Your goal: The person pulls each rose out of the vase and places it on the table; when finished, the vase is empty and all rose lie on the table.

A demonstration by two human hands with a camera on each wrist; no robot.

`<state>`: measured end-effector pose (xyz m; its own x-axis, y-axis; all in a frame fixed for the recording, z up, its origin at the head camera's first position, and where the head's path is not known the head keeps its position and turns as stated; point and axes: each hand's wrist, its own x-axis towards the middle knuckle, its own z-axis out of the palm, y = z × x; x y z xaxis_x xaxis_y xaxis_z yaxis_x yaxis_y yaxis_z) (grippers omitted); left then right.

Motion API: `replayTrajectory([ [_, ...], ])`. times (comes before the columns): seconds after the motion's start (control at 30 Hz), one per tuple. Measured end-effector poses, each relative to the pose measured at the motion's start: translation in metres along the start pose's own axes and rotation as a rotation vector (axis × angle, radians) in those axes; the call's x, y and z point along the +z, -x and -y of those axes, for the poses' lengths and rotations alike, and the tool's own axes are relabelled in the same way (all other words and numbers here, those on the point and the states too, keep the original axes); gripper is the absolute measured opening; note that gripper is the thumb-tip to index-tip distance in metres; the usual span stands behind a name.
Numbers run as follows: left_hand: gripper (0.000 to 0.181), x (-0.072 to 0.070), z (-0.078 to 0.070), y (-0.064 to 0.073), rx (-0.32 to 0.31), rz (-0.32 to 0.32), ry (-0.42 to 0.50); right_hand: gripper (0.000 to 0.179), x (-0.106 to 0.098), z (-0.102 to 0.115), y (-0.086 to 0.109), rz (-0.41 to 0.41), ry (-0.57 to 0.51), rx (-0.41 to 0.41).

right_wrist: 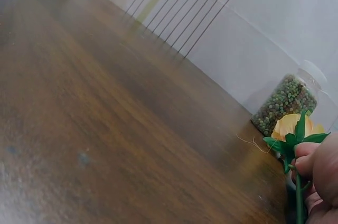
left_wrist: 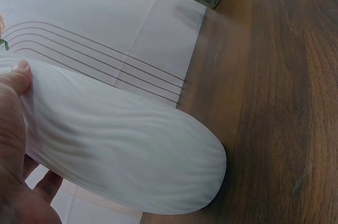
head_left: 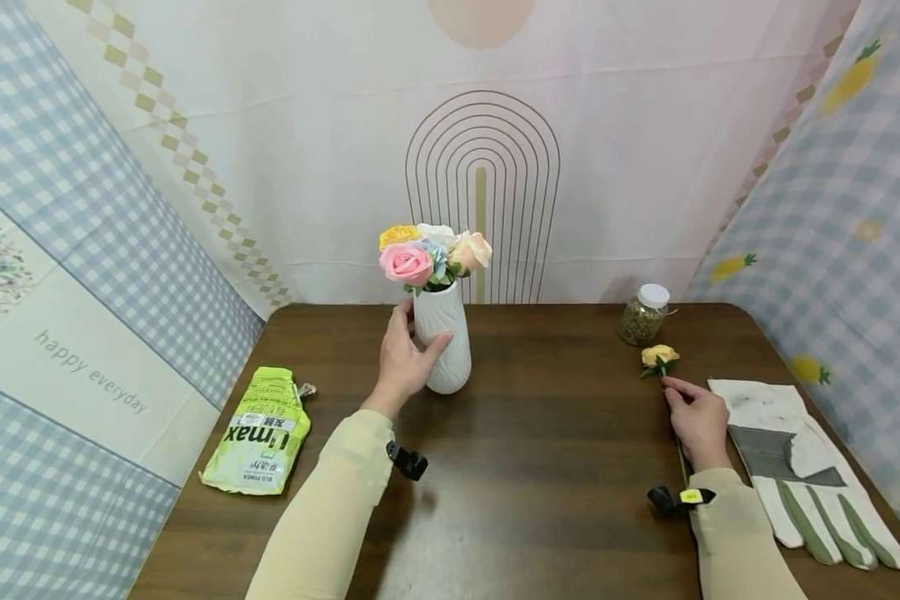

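Observation:
A white ridged vase (head_left: pixel 446 342) stands upright left of the table's middle, holding pink, yellow, white, peach and blue artificial flowers (head_left: pixel 408 263). My left hand (head_left: pixel 405 358) grips the vase around its side; in the left wrist view the thumb lies along the white wall (left_wrist: pixel 121 134). Over on the right, my right hand (head_left: pixel 696 415) pinches the stem of a yellow artificial rose (head_left: pixel 658 357) just below its bloom. The right wrist view shows the green stem (right_wrist: pixel 299 197) between thumb and fingers, with the rose bloom (right_wrist: pixel 296 126) beyond them.
A clear jar (head_left: pixel 643 315) of small greenish granules with a white lid stands at the back right. White, grey and green work gloves (head_left: pixel 802 467) lie on the right edge. A lime-green bag (head_left: pixel 262 433) with a clip lies on the left. Cloth walls enclose the table.

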<state>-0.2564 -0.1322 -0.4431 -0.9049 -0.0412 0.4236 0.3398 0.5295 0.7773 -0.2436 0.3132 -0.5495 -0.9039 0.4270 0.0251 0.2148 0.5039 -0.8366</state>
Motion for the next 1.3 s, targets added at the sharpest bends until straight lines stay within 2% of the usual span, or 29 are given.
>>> replayTrajectory([
  [0.33, 0.077, 0.001, 0.001, 0.0, 0.032, -0.016, -0.004, 0.031, -0.002, -0.003, 0.0, 0.025, -0.03, -0.005],
  [0.6, 0.078, 0.001, 0.0, 0.001, 0.023, -0.017, -0.008, 0.046, -0.012, 0.001, 0.0, 0.121, -0.291, 0.131],
  [0.7, 0.077, 0.002, -0.001, 0.001, 0.031, -0.018, -0.006, 0.05, -0.019, 0.009, 0.003, 0.144, -0.346, 0.147],
  [0.83, 0.077, 0.003, -0.002, -0.001, 0.045, -0.027, 0.005, 0.049, -0.029, 0.031, 0.01, 0.136, -0.429, 0.095],
  [1.0, 0.079, 0.004, -0.002, -0.001, 0.033, -0.018, 0.007, 0.042, -0.038, 0.062, 0.018, 0.111, -0.633, -0.045],
  [1.1, 0.08, 0.004, -0.002, 0.0, 0.025, -0.014, 0.016, 0.036, -0.044, 0.076, 0.023, 0.118, -0.717, -0.12],
  [1.2, 0.08, 0.002, -0.002, 0.0, 0.019, -0.017, 0.016, 0.034, -0.05, 0.088, 0.028, 0.129, -0.772, -0.166],
  [1.3, 0.079, 0.001, -0.001, 0.0, 0.012, -0.014, 0.016, 0.034, -0.052, 0.098, 0.034, 0.132, -0.783, -0.21],
])
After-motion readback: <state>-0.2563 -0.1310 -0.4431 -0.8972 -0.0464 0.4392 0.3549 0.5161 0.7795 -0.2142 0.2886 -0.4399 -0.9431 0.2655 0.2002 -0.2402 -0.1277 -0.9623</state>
